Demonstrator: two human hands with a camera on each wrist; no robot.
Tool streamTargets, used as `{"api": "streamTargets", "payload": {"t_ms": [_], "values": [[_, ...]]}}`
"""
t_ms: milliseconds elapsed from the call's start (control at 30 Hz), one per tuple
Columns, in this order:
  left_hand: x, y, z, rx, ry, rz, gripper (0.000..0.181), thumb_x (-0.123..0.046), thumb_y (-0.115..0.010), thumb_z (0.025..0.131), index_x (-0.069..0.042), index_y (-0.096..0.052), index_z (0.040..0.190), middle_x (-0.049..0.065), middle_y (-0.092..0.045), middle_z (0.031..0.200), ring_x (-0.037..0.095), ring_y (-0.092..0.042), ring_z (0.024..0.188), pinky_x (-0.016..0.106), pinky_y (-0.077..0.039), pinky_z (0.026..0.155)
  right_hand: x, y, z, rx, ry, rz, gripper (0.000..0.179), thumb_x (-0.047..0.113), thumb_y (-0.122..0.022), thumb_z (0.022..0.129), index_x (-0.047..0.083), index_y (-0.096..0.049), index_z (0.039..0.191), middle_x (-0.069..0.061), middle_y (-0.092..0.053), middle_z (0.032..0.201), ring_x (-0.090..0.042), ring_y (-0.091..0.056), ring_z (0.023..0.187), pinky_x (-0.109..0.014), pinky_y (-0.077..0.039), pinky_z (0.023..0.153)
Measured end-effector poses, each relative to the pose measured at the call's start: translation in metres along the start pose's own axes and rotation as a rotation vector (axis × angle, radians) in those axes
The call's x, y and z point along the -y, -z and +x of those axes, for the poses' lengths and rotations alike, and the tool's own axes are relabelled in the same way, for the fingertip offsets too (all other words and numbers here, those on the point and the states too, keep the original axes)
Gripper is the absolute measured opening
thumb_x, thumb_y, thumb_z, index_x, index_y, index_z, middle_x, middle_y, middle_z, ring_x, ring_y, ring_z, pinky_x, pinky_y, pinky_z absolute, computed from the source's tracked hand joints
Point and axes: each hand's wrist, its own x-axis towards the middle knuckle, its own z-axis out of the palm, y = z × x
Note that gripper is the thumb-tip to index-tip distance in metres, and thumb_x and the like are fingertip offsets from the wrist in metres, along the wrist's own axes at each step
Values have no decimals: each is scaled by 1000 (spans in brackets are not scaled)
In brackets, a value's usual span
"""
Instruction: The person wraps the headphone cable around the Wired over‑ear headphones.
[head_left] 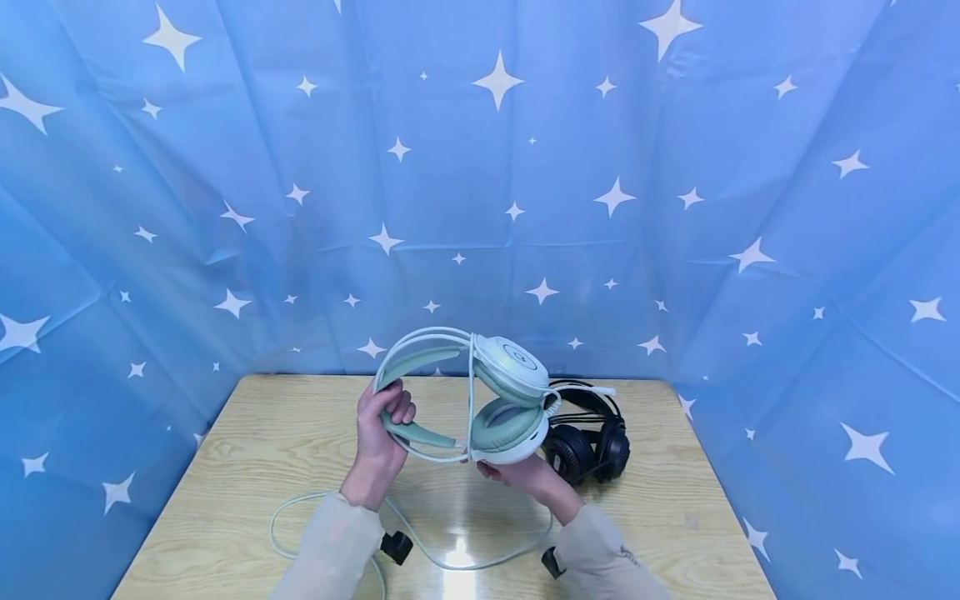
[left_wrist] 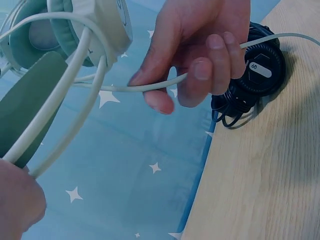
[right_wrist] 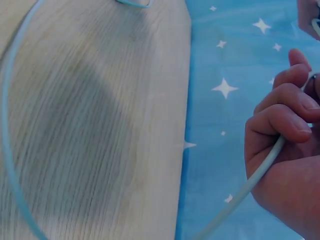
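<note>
White headphones with pale green cushions (head_left: 513,367) are held up above the table, ear cups toward the right and a microphone boom pointing right. My left hand (head_left: 382,425) grips their headband at its left end. The white cable (head_left: 471,392) passes around the headband next to the ear cups. Below the lower ear cup, my right hand (head_left: 525,473) holds that cable; in the left wrist view its thumb and fingers (left_wrist: 202,70) curl round it. From the right hand (right_wrist: 287,135) the cable runs down in the right wrist view.
Black headphones (head_left: 585,450) with a bundled cord lie on the wooden table (head_left: 277,433) behind the right hand. The rest of the white cable (head_left: 427,550) loops loosely over the table's near part. A blue curtain with white stars (head_left: 450,167) surrounds the table's back and sides.
</note>
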Motion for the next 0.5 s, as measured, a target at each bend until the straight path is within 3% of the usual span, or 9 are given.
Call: {"api": "streamTargets", "payload": {"t_ms": [233, 500], "values": [[1, -3, 1, -111, -72, 111, 24, 7, -43, 94, -11, -55, 85, -6, -39, 62, 6, -36, 49, 17, -35, 49, 3, -5, -6, 33, 17, -54, 37, 18, -41, 112, -9, -67, 109, 1, -48, 72, -6, -37, 57, -21, -32, 54], [1, -4, 2, -257, -100, 176, 21, 8, -48, 92, -10, -55, 85, -5, -40, 60, 6, -35, 48, 17, -32, 46, 17, -16, -14, -31, 42, -232, 34, 23, -46, 111, 4, -73, 104, 4, -52, 70, -6, -47, 62, -23, -41, 60]]}}
